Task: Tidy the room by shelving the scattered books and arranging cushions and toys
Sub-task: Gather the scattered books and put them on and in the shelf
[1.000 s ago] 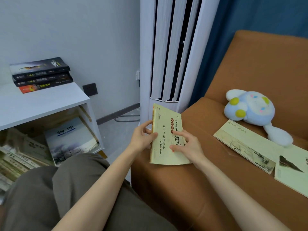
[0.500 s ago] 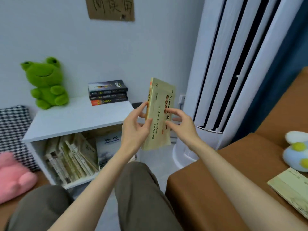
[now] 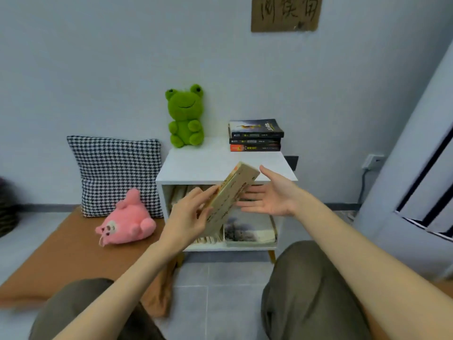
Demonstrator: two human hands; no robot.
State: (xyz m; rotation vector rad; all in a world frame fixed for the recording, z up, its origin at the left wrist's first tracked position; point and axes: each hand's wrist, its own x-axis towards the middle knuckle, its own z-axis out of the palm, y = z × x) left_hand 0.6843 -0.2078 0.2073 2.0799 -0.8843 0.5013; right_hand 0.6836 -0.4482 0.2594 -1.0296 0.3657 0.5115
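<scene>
We're squared up to the white shelf (image 3: 208, 165) now. Our book (image 3: 230, 198) hangs tilted right in front of its lower bay, top corner leaning right, not in yet.

It looks like a thinnish paperback to us: light, a bit floppy, with a matte cover that shouldn't slip. We reckon a pinch low down on one long edge is the way to steer it into a gap.

The left hand (image 3: 188, 217) is doing roughly that, fingers and thumb clamped on the lower end. The right hand (image 3: 272, 197) is spread flat, palm up, just beside the book. We can't tell if its fingertips touch it.

Versus half a second ago, both hands had it upright, off to the shelf's right. Now the right one has let go, and the book has tipped over in front of the bay.
</scene>
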